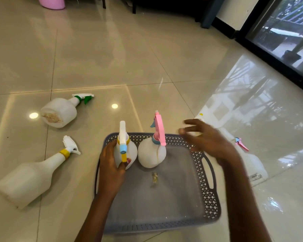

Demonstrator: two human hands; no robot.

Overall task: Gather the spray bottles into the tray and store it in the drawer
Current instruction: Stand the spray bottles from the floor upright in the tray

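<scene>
1. Head view: the left hand grips a round bottle upright in the gray tray; the right hand hovers open, blurred.
2. Three bottles lie on the floor — likely light, slick plastic; the neck looks the best hold.

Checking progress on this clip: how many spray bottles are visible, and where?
5. Two stand upright in the tray: one gripped by the left hand, one pink-topped. Two lie on the floor left, one right, partly hidden.

Two upright bottles block the tray far edge; near half of tray floor open. My right hand hovers over its right rim.
</scene>
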